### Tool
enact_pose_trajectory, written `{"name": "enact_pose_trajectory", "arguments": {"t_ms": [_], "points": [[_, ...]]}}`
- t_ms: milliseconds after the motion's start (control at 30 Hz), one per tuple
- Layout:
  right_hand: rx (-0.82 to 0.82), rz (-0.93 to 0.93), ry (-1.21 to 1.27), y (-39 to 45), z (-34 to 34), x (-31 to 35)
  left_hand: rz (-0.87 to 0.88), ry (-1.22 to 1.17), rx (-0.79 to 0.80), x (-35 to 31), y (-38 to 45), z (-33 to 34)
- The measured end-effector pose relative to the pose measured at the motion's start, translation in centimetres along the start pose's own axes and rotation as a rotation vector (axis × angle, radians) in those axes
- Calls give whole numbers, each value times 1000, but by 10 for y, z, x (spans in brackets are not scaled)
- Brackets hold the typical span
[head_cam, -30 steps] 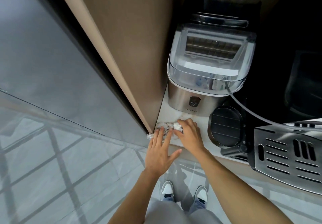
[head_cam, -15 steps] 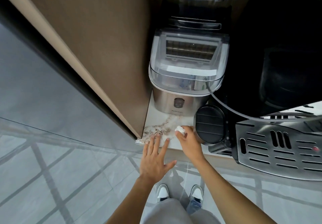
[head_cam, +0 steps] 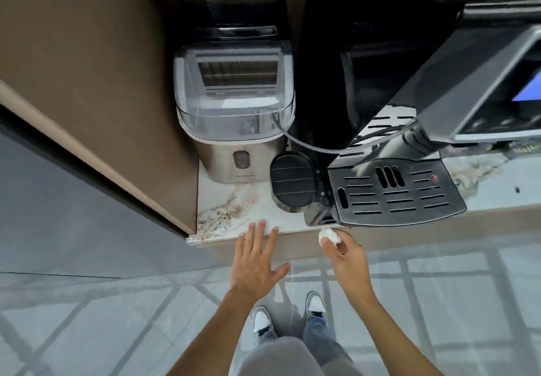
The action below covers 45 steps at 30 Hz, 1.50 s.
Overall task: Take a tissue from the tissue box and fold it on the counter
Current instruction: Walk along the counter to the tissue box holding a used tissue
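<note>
While the left hand [head_cam: 254, 261] lies flat and spread, fingertips on the counter [head_cam: 234, 208] edge, the right hand [head_cam: 345, 254] pinches a crumpled tissue [head_cam: 329, 235] at its fingertips; wadded, it shows no clear long axis, just off the counter's front edge.

You are looking at a white counter [head_cam: 231, 200] veined in brown and grey; behind it a steel-silver ice maker [head_cam: 234, 129] is showing a clear lid and a dark button. Right of that machine a black ribbed lid [head_cam: 292, 181] is sitting beside a dark slotted drip tray [head_cam: 395, 194] with one red dot. Your right hand [head_cam: 347, 254] is pinching a white tissue [head_cam: 330, 235]. Below the counter, grey floor tiles [head_cam: 87, 317] are showing paler lines, and your shoes [head_cam: 262, 321] are showing white with black.
</note>
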State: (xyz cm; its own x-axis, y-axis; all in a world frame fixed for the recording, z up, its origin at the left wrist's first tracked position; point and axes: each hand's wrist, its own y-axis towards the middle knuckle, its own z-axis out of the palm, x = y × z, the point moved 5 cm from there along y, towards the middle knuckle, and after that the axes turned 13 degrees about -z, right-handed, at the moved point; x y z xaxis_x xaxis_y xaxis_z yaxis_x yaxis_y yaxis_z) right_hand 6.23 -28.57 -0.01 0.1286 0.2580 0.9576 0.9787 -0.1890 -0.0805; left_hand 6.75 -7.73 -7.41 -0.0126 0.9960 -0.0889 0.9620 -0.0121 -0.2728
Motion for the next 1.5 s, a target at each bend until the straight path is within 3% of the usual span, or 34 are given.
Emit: {"name": "enact_pose_trajectory", "arguments": {"t_ms": [167,367,1167,1500], "points": [[-218,20,61,-24,-56,-2,99,68,15,-34,-3,3],[-304,23,65,-38,-107,-9,137,120,19,-73,-7,4],[-382,75,173,-6,-324,-68,215,236,30,-284,13,16],[-473,86,124,5,-403,-86,353,216,24,-386,32,16]]}}
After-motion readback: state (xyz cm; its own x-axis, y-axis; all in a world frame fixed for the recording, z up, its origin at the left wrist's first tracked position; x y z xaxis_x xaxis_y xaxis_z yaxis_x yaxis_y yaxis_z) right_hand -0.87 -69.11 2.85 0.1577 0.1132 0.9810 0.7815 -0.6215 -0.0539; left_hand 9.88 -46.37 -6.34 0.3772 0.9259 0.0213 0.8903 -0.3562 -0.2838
